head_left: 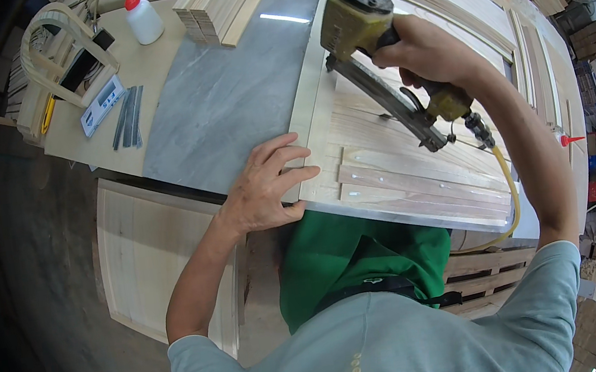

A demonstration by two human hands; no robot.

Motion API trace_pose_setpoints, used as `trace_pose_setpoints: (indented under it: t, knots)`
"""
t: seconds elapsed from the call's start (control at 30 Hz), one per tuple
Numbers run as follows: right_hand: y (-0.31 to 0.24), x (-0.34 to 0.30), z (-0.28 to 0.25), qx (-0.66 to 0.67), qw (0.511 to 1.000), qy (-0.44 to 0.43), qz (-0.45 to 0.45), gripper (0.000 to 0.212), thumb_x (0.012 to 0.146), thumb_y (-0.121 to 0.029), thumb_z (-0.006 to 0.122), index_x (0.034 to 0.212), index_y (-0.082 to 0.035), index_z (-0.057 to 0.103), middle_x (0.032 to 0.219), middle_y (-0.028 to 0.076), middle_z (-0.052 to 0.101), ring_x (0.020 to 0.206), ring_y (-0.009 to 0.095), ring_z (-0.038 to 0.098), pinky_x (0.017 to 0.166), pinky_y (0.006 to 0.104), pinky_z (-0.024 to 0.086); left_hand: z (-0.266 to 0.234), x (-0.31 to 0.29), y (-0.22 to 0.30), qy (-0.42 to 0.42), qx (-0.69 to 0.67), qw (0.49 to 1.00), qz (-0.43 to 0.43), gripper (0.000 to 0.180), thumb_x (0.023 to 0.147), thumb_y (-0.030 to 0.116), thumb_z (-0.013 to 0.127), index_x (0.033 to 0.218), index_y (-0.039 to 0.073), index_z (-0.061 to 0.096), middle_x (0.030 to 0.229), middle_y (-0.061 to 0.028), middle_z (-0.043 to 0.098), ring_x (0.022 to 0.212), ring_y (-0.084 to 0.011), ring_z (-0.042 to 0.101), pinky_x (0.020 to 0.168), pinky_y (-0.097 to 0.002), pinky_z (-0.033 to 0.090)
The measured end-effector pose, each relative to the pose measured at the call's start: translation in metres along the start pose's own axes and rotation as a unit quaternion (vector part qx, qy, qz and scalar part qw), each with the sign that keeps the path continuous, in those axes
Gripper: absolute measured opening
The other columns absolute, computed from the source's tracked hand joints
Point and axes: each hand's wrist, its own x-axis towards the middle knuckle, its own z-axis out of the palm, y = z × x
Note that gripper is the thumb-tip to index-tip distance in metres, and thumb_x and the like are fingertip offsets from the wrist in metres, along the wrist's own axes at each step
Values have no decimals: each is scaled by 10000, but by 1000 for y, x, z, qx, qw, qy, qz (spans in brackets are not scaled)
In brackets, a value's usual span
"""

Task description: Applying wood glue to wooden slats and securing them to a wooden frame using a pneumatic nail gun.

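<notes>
My right hand (427, 48) is wrapped round the handle of an olive-coloured air nail gun (345, 25), held over a pale wooden panel (330, 118). The gun's long magazine slants down to the right, and a yellow air hose (514, 191) runs from its fitting. My left hand (264, 187) rests at the panel's near left corner, fingers spread over its edge strip and thumb at the near edge. Several short wooden slats (418, 181) lie side by side on the panel by its near edge, with small white glue spots on them.
On the grey tabletop (226, 97) lies a stack of wooden strips (214, 9). Further left are a white glue bottle (144, 22) with red tip, grey nail strips (128, 118), a small box (101, 106) and an arched wooden frame (61, 44). Another panel (149, 258) stands below the table edge.
</notes>
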Motion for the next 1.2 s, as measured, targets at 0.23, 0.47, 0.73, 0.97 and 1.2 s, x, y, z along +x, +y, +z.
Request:
trace_pose_setpoints:
  t: [0.23, 0.47, 0.73, 0.97, 1.2]
  knots:
    - [-8, -21, 13, -43, 999, 4, -9, 213, 838, -131, 619, 958, 25, 542, 690, 37, 550, 524, 105, 552, 476, 260, 467, 2, -5, -2, -1, 4, 1000, -1, 483, 551, 79, 723, 1032, 105, 686, 1196, -71, 554, 1249, -303, 446, 1023, -407, 399]
    - [-7, -42, 29, -42, 999, 13, -15, 199, 840, -117, 614, 959, 25, 541, 698, 47, 564, 542, 107, 556, 494, 271, 475, 3, -6, -1, 8, -7, 1000, -8, 448, 570, 72, 729, 1005, 80, 628, 1202, -78, 513, 1258, -309, 432, 1027, -407, 395]
    - [-11, -65, 50, -80, 995, 8, -56, 229, 819, -104, 619, 980, 43, 548, 712, 98, 595, 572, 149, 578, 551, 309, 495, 4, -7, -6, 18, -11, 999, -28, 556, 568, 67, 739, 1073, 60, 507, 1239, -124, 445, 1262, -337, 401, 1047, -412, 367]
    - [-14, -91, 63, -63, 993, -13, -103, 325, 772, -143, 607, 983, 92, 534, 805, 285, 624, 814, 439, 614, 756, 449, 481, 3, -8, 3, 23, -9, 997, -70, 719, 589, 127, 747, 1230, 31, 436, 1276, -159, 407, 1244, -348, 395, 1064, -401, 348]
    - [10, -128, 51, 6, 998, 35, -52, 330, 780, -153, 639, 1003, 76, 557, 781, 175, 625, 722, 265, 612, 665, 359, 484, 6, -4, 7, -27, 8, 991, -133, 933, 600, 139, 743, 1416, 23, 306, 1372, -184, 356, 1280, -361, 366, 1084, -408, 327]
